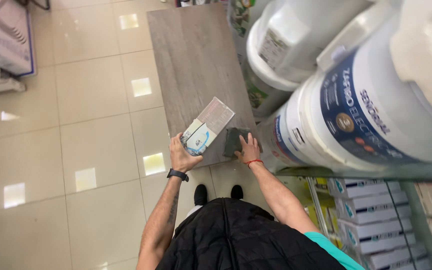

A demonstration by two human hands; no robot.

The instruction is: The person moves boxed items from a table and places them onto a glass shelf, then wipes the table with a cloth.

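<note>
We're looking down at a long grey wood-look board (pixel 196 65) lying flat on the glossy cream tile floor (pixel 86 150). On the board's near edge, toward the right corner, sits a dark greenish pad (pixel 234 141). Our black shoes (pixel 218 192) stand on the tiles just off that near edge. Big white buckets (pixel 346 115) crowd the board's right edge.

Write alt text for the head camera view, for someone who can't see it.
Seen from above, a person's left hand holds a small box over a grey board, while the right hand presses a dark cloth on it. Large white buckets stand alongside.
</note>
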